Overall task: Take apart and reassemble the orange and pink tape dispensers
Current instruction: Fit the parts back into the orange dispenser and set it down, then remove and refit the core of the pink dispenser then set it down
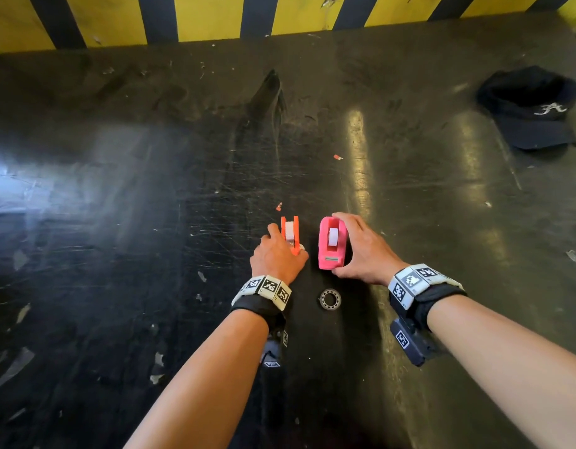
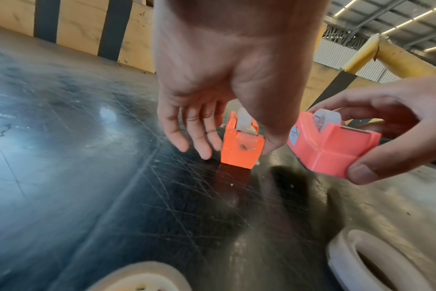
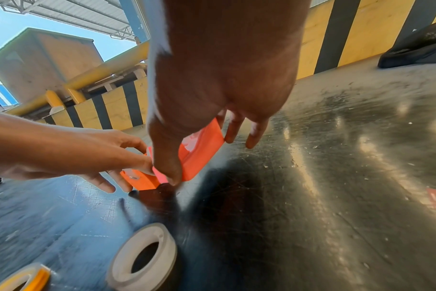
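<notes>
Right hand (image 1: 361,251) grips the pink tape dispenser (image 1: 332,243), thumb at the near end and fingers at the far end; the left wrist view shows its near end lifted off the dark scratched floor (image 1: 150,189). Left hand (image 1: 276,254) is around the orange tape dispenser (image 1: 291,233), which stands on the floor just beside the pink one; the thumb touches one side, the straight fingers reach down on the other. One loose tape roll (image 1: 330,299) lies near the wrists. One dark cap (image 1: 532,108) lies well apart.
</notes>
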